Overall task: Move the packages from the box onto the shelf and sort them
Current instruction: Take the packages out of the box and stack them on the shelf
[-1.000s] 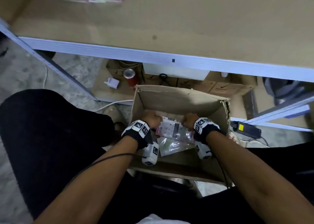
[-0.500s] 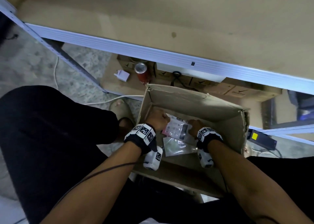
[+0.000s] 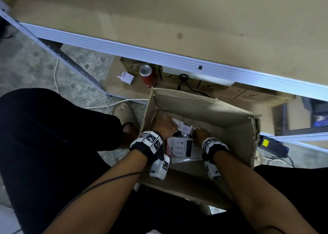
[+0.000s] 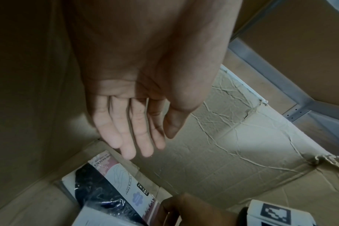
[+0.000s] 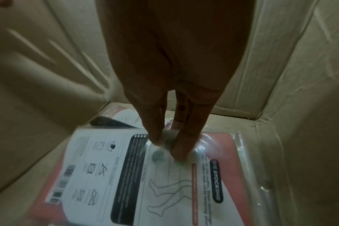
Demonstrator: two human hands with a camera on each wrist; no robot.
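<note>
An open cardboard box [image 3: 204, 109] stands on the floor below the shelf board [image 3: 177, 20], and both hands are inside it. A white and pink stocking package [image 3: 179, 147] [image 5: 126, 175] lies on top of the stack. My right hand [image 3: 198, 134] [image 5: 164, 142] pinches its far edge between thumb and fingers. Under it lies a second package [image 3: 184, 128] [image 4: 114, 183] with dark contents and a flower print. My left hand [image 3: 165, 125] [image 4: 155, 143] hovers over that package near the box's far left corner, fingers straight, holding nothing.
Under the shelf sit a red can [image 3: 147, 74], a white plug adapter [image 3: 126, 77] and flat cartons [image 3: 248, 95]. A black power brick [image 3: 271, 145] lies right of the box. A white cable [image 3: 115, 104] and my slippered foot [image 3: 124, 113] are to its left.
My left hand has come off the top package and moved toward the far left corner, now open. My right hand stays at the package's far edge. The head view has shifted.
</note>
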